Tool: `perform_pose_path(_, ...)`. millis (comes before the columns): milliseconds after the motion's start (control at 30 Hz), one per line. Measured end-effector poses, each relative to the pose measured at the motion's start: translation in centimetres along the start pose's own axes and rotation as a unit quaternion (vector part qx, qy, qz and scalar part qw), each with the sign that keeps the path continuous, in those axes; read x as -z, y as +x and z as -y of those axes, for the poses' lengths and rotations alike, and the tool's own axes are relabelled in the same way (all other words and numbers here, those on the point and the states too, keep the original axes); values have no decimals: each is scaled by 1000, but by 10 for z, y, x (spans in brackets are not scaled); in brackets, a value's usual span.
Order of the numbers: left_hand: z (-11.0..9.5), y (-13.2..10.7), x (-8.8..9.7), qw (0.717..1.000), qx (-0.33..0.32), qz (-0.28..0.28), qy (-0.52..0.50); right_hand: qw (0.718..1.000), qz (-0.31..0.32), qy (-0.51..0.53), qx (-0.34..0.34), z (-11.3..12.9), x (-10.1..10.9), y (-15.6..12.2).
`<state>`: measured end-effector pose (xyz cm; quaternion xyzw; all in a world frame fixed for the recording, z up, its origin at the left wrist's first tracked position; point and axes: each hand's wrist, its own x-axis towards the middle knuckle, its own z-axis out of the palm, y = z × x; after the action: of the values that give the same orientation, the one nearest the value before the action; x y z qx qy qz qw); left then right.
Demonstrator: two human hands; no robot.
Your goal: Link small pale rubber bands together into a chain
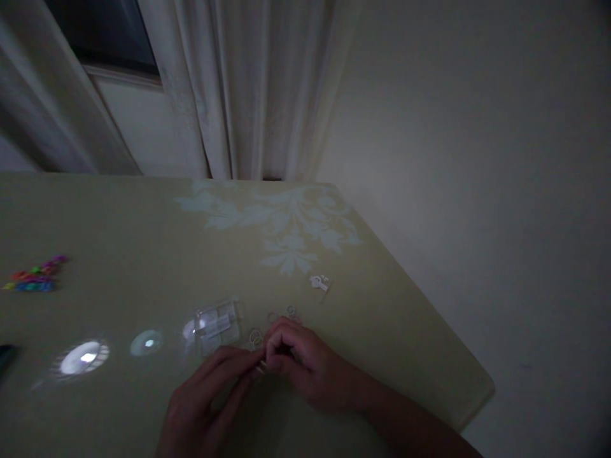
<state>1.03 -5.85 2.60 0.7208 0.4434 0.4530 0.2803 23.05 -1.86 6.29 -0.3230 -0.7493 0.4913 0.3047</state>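
Note:
The room is dim. My left hand (210,397) and my right hand (303,362) meet low in the middle of a pale green table (143,229). Both pinch a small pale piece (261,366) between their fingertips; I cannot make out what it is. Several small pale rings (256,336) lie just beyond my fingers. A clear plastic packet (217,326) rests to the left of the rings.
A small white part (319,282) lies further back on the right. A bunch of coloured bits (35,277) sits at the far left, a dark object (6,357) at the left edge. Curtains (248,89) hang behind; the table's right edge runs diagonally.

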Motion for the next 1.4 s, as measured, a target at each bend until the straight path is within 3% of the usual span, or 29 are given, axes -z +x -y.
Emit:
perform_pose_path(167, -8, 2, 1, 1000, 16, -16, 8, 999, -18, 37, -24, -2, 3, 2)
perform_pose_path(333, -14, 0, -3, 996, 87, -32, -4, 987, -102, -115, -43, -16, 29, 5)
perform_pose_path(467, -15, 0, -4, 992, 117, -28, -33, 972, -50, -225, -49, -27, 37, 4)
perform_pose_path(833, -7, -1, -2, 995, 102, -19, -5, 896, 18, -442, -36, -32, 13, 3)
perform_pose_path(900, -7, -2, -3, 994, 107, -20, -14, 913, 16, -406, -39, -30, 14, 3)
perform_pose_path(1000, -7, -3, -7, 992, 120, -21, -36, 963, 1, -265, -40, -23, 19, 2)
perform_pose_path(1067, -7, -4, -10, 989, 138, -29, -45, 982, -11, -184, -31, -18, 20, 1)
perform_pose_path(1167, -6, -2, -10, 990, 134, -32, -36, 992, -17, -124, -14, -14, 19, 1)
perform_pose_path(1300, -5, 3, -3, 999, 38, -1, -9, 997, -1, -68, -24, -12, 15, 1)
perform_pose_path(1400, -4, 4, 1, 1000, 2, 1, -15, 999, 6, -30, -26, -9, 11, 1)
